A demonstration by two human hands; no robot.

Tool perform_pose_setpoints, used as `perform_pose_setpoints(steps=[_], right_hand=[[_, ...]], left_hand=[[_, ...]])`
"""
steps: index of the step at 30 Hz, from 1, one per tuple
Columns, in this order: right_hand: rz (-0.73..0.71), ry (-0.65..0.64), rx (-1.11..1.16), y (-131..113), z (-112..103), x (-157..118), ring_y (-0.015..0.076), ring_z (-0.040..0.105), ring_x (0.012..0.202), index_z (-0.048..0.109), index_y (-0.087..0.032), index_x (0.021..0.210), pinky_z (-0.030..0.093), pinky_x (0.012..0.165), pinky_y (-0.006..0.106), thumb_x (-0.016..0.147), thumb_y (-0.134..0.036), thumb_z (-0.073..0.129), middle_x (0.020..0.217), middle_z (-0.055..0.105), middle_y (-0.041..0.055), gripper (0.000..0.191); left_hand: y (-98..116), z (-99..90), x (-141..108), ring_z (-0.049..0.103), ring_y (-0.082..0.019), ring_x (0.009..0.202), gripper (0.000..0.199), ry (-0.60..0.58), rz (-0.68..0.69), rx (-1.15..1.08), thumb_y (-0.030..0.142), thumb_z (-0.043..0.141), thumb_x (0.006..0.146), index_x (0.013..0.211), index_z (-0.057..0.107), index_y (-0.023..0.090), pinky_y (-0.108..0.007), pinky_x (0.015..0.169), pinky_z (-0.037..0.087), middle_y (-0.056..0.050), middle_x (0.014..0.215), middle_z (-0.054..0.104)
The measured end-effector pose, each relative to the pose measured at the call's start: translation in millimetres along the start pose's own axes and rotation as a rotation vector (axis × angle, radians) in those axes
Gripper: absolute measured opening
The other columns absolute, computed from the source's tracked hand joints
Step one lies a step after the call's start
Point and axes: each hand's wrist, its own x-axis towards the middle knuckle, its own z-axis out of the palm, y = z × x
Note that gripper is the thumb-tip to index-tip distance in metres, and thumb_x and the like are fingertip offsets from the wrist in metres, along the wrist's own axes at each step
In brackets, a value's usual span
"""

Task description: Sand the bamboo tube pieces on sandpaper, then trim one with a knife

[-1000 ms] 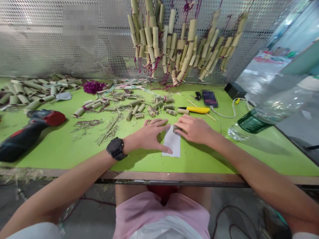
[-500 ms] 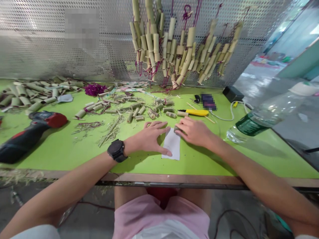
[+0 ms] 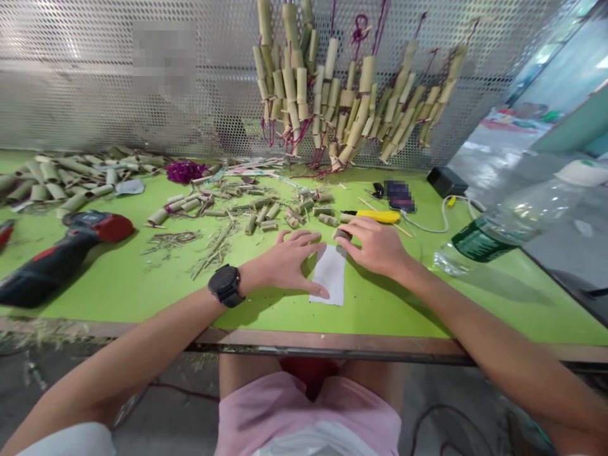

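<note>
My left hand lies with its fingers spread, fingertips and thumb on the left side of a white sheet of paper flat on the green tabletop. At the paper's upper right corner, my right hand is closed on a short greyish-brown bamboo piece, pinched between thumb and fingers. Its far side is hidden by the fingers. Just beyond that hand lie more cut bamboo pieces and a yellow utility knife.
A cordless drill lies at left, near a pile of bamboo tubes. Purple string is bundled behind. A plastic bottle stands tilted in view at right. Strung bamboo hangs on the perforated metal panel.
My right hand has moved slightly up and away from the paper with the bamboo piece, which now shows more. My left hand stays on the paper; the whole view has shifted a little.
</note>
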Motion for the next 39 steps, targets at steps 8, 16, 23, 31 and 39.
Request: perform_pose_setpoints(steps=[8,16,23,31,39], right_hand=[[0.123,-0.16,0.841,-27,10,-10,0.0246,0.072,0.092,0.078,-0.022,0.125,0.062,0.072,0.037,0.107,-0.06,0.053,0.105,0.079,0.0105,0.048],[0.171,-0.129,0.946,-32,12,-14,0.019,0.065,0.077,0.077,-0.023,0.122,0.054,0.061,0.029,0.104,-0.066,0.055,0.087,0.07,0.0046,0.051],[0.149,-0.068,0.965,-31,8,-15,0.0242,0.071,0.099,0.072,-0.024,0.131,0.06,0.077,0.036,0.103,-0.054,0.063,0.116,0.075,0.0104,0.041],[0.104,0.097,0.732,-35,3,-18,0.0209,0.064,0.086,0.07,-0.024,0.129,0.052,0.063,0.03,0.1,-0.047,0.067,0.104,0.071,0.0074,0.037],[0.06,0.086,0.745,-33,2,-17,0.0233,0.064,0.091,0.072,-0.024,0.124,0.055,0.07,0.035,0.099,-0.045,0.068,0.111,0.073,0.0094,0.033]], left_hand=[[2,-2.8,8,0.069,-0.032,0.119,0.056,0.391,0.09,-0.153,0.065,0.066,0.101,0.136,0.068,0.022,-0.051,0.102,0.051,-0.013,0.128,0.077],[6,-4.5,6,0.071,-0.026,0.101,0.037,0.564,0.176,-0.212,0.054,0.064,0.105,0.119,0.071,0.021,-0.044,0.091,0.057,-0.01,0.109,0.078],[10,-8.3,4,0.072,-0.026,0.103,0.034,0.571,0.148,-0.242,0.049,0.056,0.107,0.12,0.071,0.021,-0.044,0.093,0.058,-0.01,0.113,0.079],[6,-5.5,6,0.072,-0.025,0.094,0.03,0.601,0.122,-0.316,0.048,0.059,0.104,0.108,0.072,0.021,-0.043,0.086,0.059,-0.009,0.104,0.079],[7,-7.4,5,0.072,-0.023,0.093,0.033,0.495,0.173,-0.349,0.048,0.053,0.108,0.103,0.071,0.021,-0.04,0.086,0.058,-0.008,0.101,0.08]])
